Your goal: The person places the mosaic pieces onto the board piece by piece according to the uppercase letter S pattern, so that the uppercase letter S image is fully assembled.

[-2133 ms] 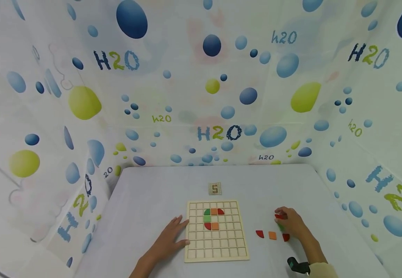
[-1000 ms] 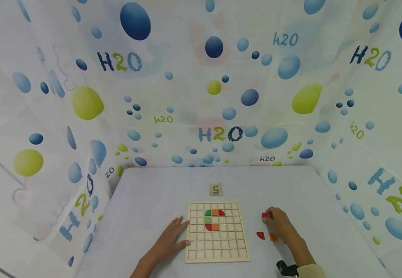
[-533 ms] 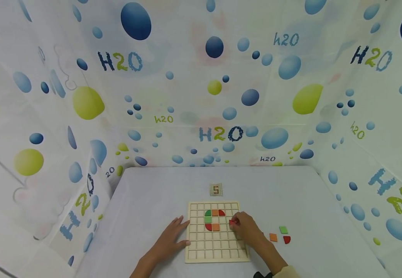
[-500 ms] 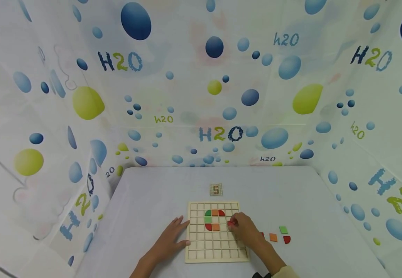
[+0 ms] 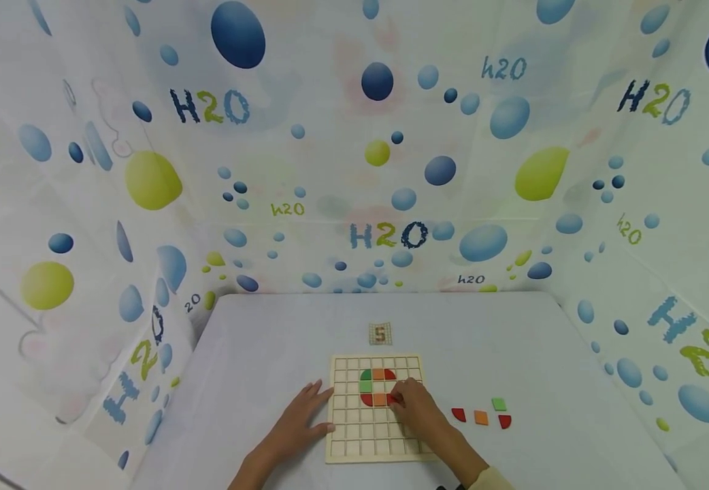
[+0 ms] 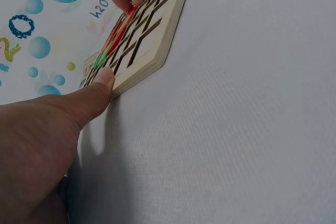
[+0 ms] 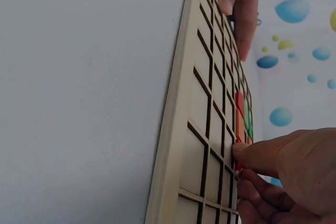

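Head view shows me my right hand (image 5: pixel 412 403) over the wooden grid board (image 5: pixel 354 446), fingers curled and pinching a red piece (image 7: pixel 238 165) down at a cell just right of the orange tile (image 5: pixel 379 399) in the coloured cluster. My left hand (image 5: pixel 298 422) lies flat with straight fingers, the thumb (image 6: pixel 97 88) pressed to the board's left edge. On the white table (image 5: pixel 269 340), right of the board, I see four loose pieces (image 5: pixel 480 416). A small card marked S (image 5: pixel 380 333) lies beyond the board.
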The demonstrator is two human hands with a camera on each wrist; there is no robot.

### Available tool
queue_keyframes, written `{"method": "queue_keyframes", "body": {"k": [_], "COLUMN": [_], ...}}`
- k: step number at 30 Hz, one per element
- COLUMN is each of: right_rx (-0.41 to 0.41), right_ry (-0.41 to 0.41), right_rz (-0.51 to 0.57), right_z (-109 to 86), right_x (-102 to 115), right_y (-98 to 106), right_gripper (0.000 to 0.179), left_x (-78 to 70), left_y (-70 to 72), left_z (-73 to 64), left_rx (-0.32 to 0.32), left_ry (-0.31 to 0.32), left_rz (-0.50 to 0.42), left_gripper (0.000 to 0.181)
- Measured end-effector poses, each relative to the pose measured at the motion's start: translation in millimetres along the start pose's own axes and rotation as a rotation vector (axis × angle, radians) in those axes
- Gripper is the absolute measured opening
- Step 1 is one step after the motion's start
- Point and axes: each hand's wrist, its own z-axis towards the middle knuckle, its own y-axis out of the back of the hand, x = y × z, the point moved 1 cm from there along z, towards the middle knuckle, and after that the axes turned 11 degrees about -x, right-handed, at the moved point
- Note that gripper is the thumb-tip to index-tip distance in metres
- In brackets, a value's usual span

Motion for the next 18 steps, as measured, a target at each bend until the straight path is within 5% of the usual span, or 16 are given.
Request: {"method": "queue_keyframes", "body": {"k": [18], "right_rx": [-0.026], "right_ry": [0.014], "right_rz": [0.016], "right_z": [-6.6], "right_x": [-12], "right_y": [7], "right_gripper": [0.012], "left_x": [0.4], "left_y": [-0.3], "left_z": [0.1], "left_rx": [0.002], "left_ry": [0.014], "left_rz": [-0.016], "left_gripper": [0.08]}}
